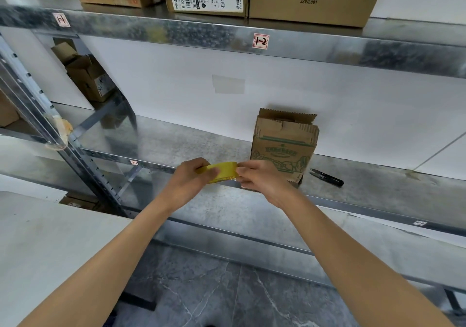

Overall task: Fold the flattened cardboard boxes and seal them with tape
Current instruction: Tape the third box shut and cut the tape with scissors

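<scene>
Low in the frame, reaches up with both bare forearms toward the centre. There, over the front edge of the metal shelf (201,140), grips the yellow tape roll (223,171) in the left hand (191,179), fingers curled round its rim. Pinches at the roll's right side with the right hand (261,179), fingertips bent in on the tape; cannot tell about a lifted free end. Probably hunting for the start of the tape.

To do it well: hold the roll steady in the left hand, turn it slowly, feel for the ridge with a nail, then peel straight along the roll to avoid splitting the strip or sticking it back down.

Behind the right hand, right of centre: the flattened cardboard box (285,140) with green print, upright on the shelf against the white wall, top flaps loose. Needs squaring up before taping.

Right of the box: black snips (327,177), near for the cut.

Along the top edge: cartons (312,1) on the upper shelf.
</scene>
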